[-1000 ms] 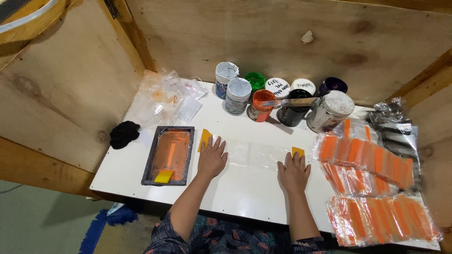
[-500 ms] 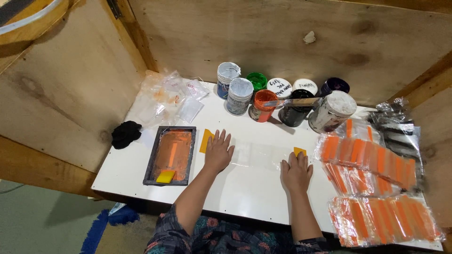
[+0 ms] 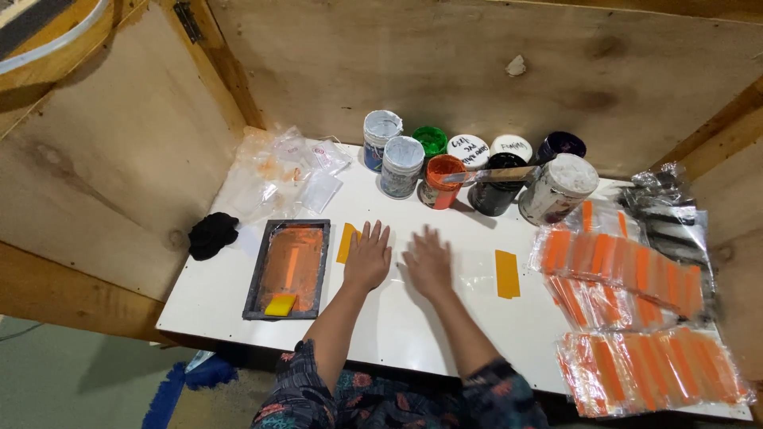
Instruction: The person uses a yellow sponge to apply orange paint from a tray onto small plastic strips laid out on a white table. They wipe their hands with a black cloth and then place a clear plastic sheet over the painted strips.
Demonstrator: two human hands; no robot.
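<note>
Here both hands press flat between two orange strips (image 3: 506, 273).

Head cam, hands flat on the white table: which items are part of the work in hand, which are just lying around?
In hand:
left hand, right hand, clear plastic sheet, two yellow tape strips, white table.

Lying about:
black framed orange-inked screen, paint jars, bagged orange strips, black cloth.

1 head camera, steep downward look, white table (image 3: 238, 302) near, wooden walls behind
</note>
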